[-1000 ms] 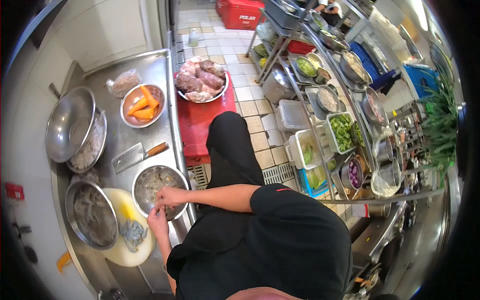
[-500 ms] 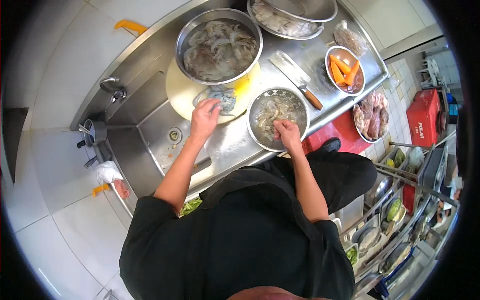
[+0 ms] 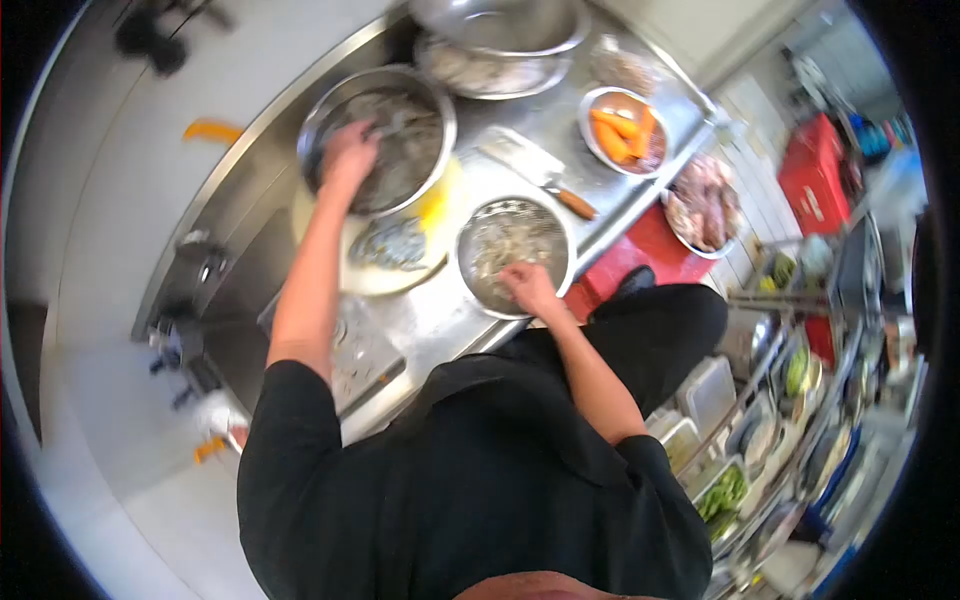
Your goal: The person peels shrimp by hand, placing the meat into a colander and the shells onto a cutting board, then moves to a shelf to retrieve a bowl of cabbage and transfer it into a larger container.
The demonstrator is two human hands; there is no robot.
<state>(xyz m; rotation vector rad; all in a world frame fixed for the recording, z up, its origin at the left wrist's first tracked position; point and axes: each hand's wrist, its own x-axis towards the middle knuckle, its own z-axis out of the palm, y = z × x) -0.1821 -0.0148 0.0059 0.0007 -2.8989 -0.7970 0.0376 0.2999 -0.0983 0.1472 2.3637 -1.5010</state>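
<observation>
My left hand (image 3: 350,155) is over the steel bowl (image 3: 449,130) of unpeeled shrimp (image 3: 405,150) in water; its fingers are smeared by motion. My right hand (image 3: 530,287) is at the near side of the perforated colander (image 3: 571,245), its fingers drawn together against the pale shrimp (image 3: 510,243) inside. Whatever those fingers hold is too small to make out. Between the two vessels, a grey-blue heap of what look like shrimp heads and shells (image 3: 390,243) sits on the round cutting board (image 3: 372,281).
A cleaver (image 3: 520,155) with a wooden handle lies beyond the colander. Further along are a small bowl of carrots (image 3: 622,135), a plastic bag (image 3: 622,66) and stacked steel bowls (image 3: 500,38). A bowl of raw meat (image 3: 705,205) rests on something red. The sink (image 3: 235,340) is at left.
My left hand has moved from the heap on the board up to the shrimp bowl. My right hand stays at the colander. The whole view has shifted, with the counter lower and further left.
</observation>
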